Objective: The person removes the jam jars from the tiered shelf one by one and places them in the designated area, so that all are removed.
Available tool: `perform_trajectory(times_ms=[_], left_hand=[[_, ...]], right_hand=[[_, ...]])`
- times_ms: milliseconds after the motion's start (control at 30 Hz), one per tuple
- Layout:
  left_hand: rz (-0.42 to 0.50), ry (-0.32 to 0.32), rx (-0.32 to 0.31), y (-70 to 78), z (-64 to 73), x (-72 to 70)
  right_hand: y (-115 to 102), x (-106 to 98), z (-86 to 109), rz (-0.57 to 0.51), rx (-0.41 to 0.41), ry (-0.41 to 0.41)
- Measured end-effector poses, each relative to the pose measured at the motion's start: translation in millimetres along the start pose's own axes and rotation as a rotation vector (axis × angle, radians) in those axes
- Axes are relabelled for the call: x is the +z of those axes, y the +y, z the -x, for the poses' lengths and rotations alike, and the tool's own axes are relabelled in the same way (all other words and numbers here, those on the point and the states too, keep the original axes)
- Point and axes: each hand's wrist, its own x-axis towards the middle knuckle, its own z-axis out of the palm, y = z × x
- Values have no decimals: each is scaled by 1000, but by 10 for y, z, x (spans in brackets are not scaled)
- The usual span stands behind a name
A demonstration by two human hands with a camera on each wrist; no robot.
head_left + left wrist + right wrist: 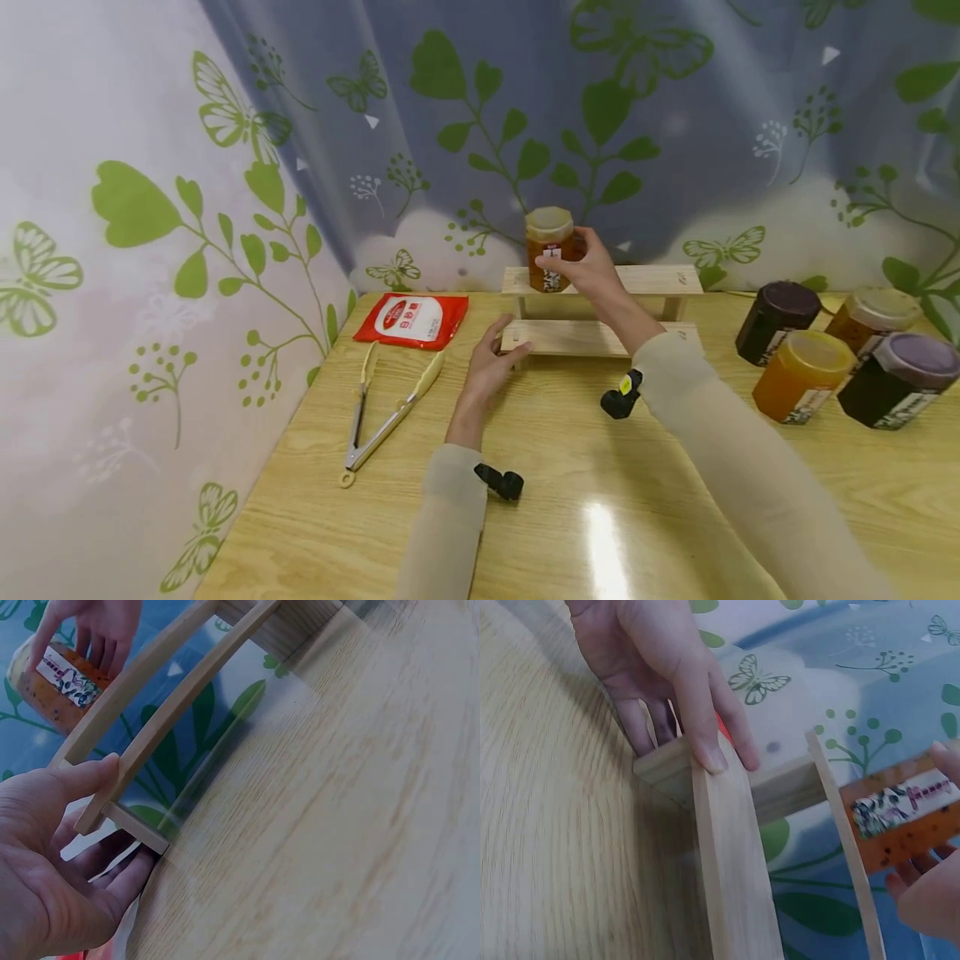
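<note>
My right hand [596, 275] grips a hexagonal jar [550, 232] of orange-brown contents with a pale lid and a white label. The jar is upright at the left end of the upper step of a two-step wooden rack [577, 337]; whether its base touches the wood, I cannot tell. At the rack's lower left end, my left hand [487, 371] holds the lower step. In the left wrist view, the left thumb lies on the step's edge and the other fingers are around the end support [135, 825].
To the right stand several lidded jars: a yellow-lidded orange one [802, 379], an amber one [873, 317], and dark ones [778, 317]. On the left lie a red and white packet [412, 321] and spread metal tongs [386, 429]. A patterned curtain [465, 192] hangs behind.
</note>
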Motion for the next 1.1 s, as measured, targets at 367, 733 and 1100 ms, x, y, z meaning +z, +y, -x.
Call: perform_trajectory(times_ms=[367, 733, 1100], left_hand=[[3, -13, 1, -17, 1, 61], [-6, 14, -15, 4, 7, 7], [23, 26, -20, -13, -21, 23]], right_hand=[[114, 82, 65, 47, -44, 69], [115, 7, 222, 89, -37, 42], [122, -208, 492, 109, -75, 67]])
